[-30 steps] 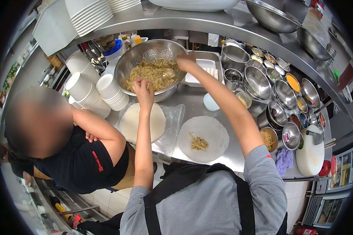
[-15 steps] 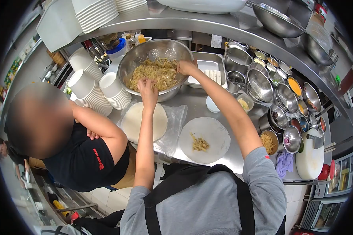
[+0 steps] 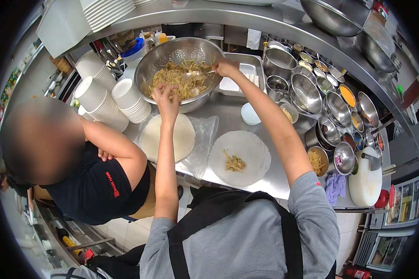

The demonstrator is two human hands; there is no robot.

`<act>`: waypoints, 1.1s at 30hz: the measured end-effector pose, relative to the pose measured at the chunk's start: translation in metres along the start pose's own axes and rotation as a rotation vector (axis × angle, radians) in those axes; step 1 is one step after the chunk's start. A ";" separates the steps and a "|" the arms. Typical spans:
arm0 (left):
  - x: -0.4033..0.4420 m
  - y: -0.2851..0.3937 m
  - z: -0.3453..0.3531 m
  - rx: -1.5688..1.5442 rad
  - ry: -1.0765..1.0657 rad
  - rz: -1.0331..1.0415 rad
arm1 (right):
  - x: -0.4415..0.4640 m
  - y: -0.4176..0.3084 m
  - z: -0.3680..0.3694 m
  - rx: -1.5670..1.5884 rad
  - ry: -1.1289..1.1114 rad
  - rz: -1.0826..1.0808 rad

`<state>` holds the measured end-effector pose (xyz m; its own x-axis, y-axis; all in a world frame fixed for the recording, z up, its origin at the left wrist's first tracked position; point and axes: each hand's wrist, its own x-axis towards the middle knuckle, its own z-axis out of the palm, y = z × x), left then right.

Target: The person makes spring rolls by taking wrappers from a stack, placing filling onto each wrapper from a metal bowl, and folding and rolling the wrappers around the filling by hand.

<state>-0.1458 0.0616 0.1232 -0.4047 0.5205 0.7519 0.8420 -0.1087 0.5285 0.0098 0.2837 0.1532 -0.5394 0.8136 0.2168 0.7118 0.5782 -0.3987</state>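
A large perforated metal bowl (image 3: pixel 146 63) holds a shredded yellowish-brown filling (image 3: pixel 172 75). My left hand (image 3: pixel 166 98) is at the bowl's near left edge, fingers apart and touching the filling. My right hand (image 3: pixel 226 68), at the bowl's right rim, grips a metal spoon (image 3: pixel 195 73) whose head lies on the filling. Below on the counter lies a round thin wrapper (image 3: pixel 256 160) with a small heap of filling (image 3: pixel 234 161) on it. A stack of pale round wrappers (image 3: pixel 184 139) rests on plastic film to its left.
Stacked white tubs (image 3: pixel 125 95) and a co-worker with folded arms (image 3: pixel 109 153) are at the left. Behind my right arm is a tray (image 3: pixel 260 63) of white rolls. Several metal bowls (image 3: pixel 306 93), a white round board (image 3: pixel 365 186) and a purple cloth (image 3: pixel 335 187) stand right.
The spoon has come into clear view across the filling, with my right hand raised at the rim. My left hand's fingers have spread at the near left edge. The view has shifted slightly.
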 end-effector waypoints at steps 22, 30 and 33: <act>-0.006 -0.021 0.011 0.035 -0.009 0.091 | 0.010 -0.031 -0.002 -0.215 -0.111 0.087; -0.007 -0.020 0.010 0.022 -0.013 0.063 | 0.003 -0.003 -0.019 -0.161 0.003 0.159; -0.006 -0.024 0.006 0.003 -0.014 0.095 | 0.016 0.030 -0.017 -0.003 -0.112 -0.076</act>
<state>-0.1613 0.0665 0.1035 -0.3180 0.5195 0.7931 0.8773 -0.1558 0.4538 0.0302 0.3149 0.1599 -0.6384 0.7558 0.1455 0.6685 0.6382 -0.3819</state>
